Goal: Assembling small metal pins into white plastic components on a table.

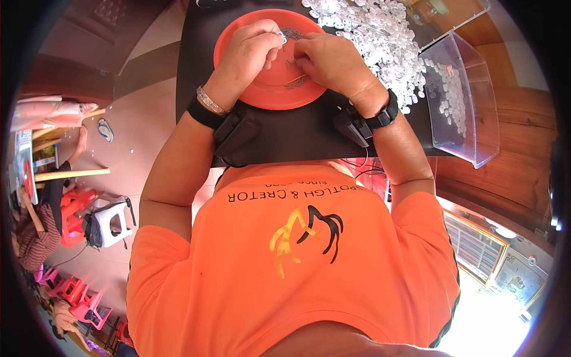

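Note:
My left hand (251,55) is over a round orange-red plate (270,100), its fingertips closed on a small white plastic piece (282,38). Just to its right, my right hand (336,61) has its fingers curled together above the same plate. Whatever those fingertips hold, if anything, is hidden or too small to name. Thin dark metal pieces (295,82) lie in the plate under and between the hands, with more near its far rim.
A large heap of small white plastic pieces (389,50) spreads over the black table (285,140) at the right. Beyond it, a clear plastic bin (476,113) holds similar pieces. At far left are a white stool (113,226), pink stools (89,309) and other people.

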A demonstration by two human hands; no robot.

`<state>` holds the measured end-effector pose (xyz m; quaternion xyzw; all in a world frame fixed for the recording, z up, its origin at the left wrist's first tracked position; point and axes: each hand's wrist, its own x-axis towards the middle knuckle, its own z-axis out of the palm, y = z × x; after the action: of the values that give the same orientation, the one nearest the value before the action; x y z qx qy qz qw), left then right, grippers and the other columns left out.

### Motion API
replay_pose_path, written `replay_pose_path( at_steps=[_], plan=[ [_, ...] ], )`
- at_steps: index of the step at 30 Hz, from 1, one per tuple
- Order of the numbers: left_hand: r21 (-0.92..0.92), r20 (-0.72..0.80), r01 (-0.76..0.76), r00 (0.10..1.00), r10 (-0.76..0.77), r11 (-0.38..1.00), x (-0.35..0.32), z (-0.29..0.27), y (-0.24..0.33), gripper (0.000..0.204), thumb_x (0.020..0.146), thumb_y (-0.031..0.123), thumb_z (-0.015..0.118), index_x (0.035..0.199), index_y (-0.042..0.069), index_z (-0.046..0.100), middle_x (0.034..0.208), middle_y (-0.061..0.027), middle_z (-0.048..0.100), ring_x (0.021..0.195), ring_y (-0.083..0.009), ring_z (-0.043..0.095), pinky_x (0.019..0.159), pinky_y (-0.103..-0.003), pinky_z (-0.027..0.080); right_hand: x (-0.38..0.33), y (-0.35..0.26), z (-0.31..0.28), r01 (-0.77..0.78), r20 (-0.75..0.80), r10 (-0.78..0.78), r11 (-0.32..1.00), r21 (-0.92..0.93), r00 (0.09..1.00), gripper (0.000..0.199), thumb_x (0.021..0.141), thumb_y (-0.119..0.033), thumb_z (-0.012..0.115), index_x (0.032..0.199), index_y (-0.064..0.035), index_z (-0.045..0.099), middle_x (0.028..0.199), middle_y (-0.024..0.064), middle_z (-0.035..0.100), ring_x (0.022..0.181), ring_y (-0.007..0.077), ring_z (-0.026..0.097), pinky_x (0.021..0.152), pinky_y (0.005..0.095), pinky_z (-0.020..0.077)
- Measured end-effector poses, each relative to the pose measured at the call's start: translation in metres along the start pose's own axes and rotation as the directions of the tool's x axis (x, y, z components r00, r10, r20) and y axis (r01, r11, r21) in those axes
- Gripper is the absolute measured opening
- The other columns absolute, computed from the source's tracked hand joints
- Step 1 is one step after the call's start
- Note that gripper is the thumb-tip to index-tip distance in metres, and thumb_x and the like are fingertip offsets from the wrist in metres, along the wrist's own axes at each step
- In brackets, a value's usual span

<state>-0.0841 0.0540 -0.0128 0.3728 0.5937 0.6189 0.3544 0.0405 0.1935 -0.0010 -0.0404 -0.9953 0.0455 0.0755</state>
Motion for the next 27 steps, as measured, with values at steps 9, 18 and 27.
replay_pose_path(
  at_steps=[9, 18, 27],
  plan=[
    [-0.010, -0.007, 0.029, 1.000, -0.029, 1.000, 0.000, 0.003, -0.002, 0.017, 0.083, 0.017, 0.048, 0.070, 0.008, 0.049, 0.063, 0.0015, 0.050, 0.055, -0.0065, 0.045, 0.051, -0.021, 0.034, 0.000, 0.008, 0.009, -0.022, -0.099, 0.032, 0.994, 0.103, 0.995, 0.009, 0.077, -0.014, 0.058, 0.083, -0.0077, 0.062, 0.080, 0.0104, 0.065, 0.074, 0.0305, 0.064, 0.064, 0.0405, 0.0514],
    [-0.002, 0.020, 0.050, 0.999, -0.050, 0.999, -0.002, 0.005, 0.001, 0.018, 0.085, 0.019, 0.045, 0.071, 0.008, 0.049, 0.065, 0.0017, 0.049, 0.057, -0.0069, 0.046, 0.053, -0.021, 0.035, -0.003, 0.017, -0.009, -0.172, 0.093, 0.206, 0.408, 0.897, 0.974, 0.015, 0.086, -0.008, 0.057, 0.099, 0.0002, 0.059, 0.088, 0.0029, 0.064, 0.083, 0.0079, 0.059, 0.072, 0.0217, 0.0470],
    [0.044, 0.130, 0.012, 0.991, -0.017, 0.999, -0.002, 0.008, 0.003, 0.017, 0.086, 0.020, 0.046, 0.075, 0.007, 0.049, 0.067, 0.0012, 0.049, 0.060, -0.0070, 0.047, 0.055, -0.021, 0.036, -0.005, 0.014, -0.007, -0.130, 0.113, 0.119, 0.146, 0.981, 0.987, 0.015, 0.086, -0.007, 0.057, 0.100, -0.0010, 0.058, 0.080, -0.0005, 0.057, 0.070, 0.0059, 0.049, 0.065, 0.0203, 0.0425]
  ],
)
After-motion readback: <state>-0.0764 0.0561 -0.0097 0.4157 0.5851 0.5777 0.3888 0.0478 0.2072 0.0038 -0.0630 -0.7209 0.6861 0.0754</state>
